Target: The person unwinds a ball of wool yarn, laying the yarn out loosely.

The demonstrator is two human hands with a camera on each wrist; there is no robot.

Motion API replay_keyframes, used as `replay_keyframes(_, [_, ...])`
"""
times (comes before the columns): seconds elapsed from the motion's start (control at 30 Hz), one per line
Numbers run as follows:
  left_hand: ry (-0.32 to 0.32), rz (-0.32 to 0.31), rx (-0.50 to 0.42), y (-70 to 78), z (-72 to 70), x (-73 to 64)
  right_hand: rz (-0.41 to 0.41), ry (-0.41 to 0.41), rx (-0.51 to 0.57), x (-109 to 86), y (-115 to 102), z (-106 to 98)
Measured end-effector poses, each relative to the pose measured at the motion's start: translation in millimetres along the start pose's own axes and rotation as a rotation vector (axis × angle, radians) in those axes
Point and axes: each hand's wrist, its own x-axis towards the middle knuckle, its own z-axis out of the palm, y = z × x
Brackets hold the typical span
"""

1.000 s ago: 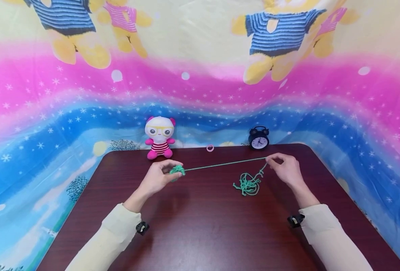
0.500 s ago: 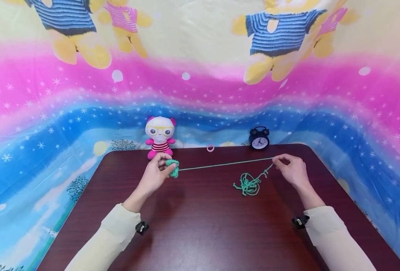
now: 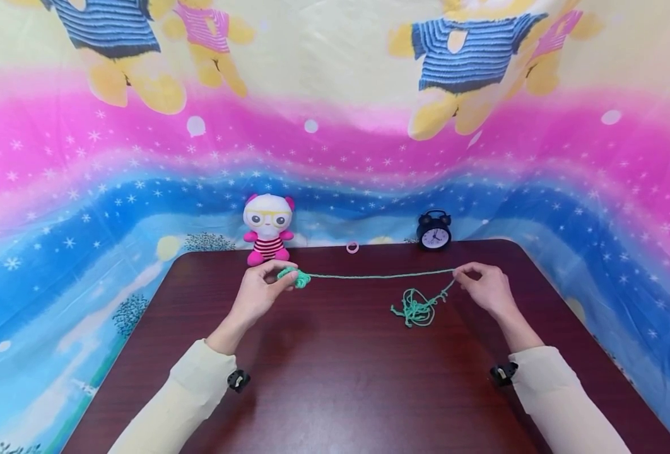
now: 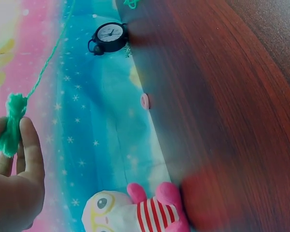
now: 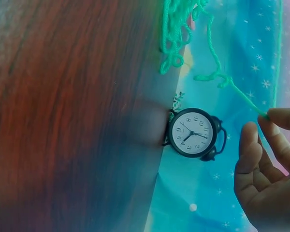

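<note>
My left hand (image 3: 253,295) grips a small wound bundle of green yarn (image 3: 302,279) between thumb and fingers, just in front of the plush panda. The left wrist view shows that bundle (image 4: 10,130) upright in the fingers, one strand rising from its top. From it a green strand (image 3: 377,277) spans across to my right hand (image 3: 487,289), sagging a little. There, thumb and index finger pinch the strand. Below and left of the right hand, a loose tangle of the same yarn (image 3: 417,309) lies on the table, joined to the pinched point by a kinked length.
The dark reddish-brown table (image 3: 335,378) has a plush panda (image 3: 268,230) at its back left. A pink ring (image 3: 352,248) lies at the back edge, and a black alarm clock (image 3: 434,231) stands back right. A printed cloth (image 3: 335,157) hangs behind and around the table.
The left hand has moved slightly up and left and turned the yarn bundle. My right hand has shifted a little right, then slightly down. The once-taut strand now sags. The tangle stays put.
</note>
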Motion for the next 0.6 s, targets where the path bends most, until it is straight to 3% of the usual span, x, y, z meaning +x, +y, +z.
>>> replay_keyframes(0.33, [-0.063,0.006,0.008,1.0,3.4,0.3,-0.030,-0.141,0.011,-2.2,0.4,9.6])
replay_keyframes(0.6, [-0.072,-0.034,-0.040,4.1,7.1,-0.3,-0.065,-0.172,0.041,-7.6,-15.3,22.4])
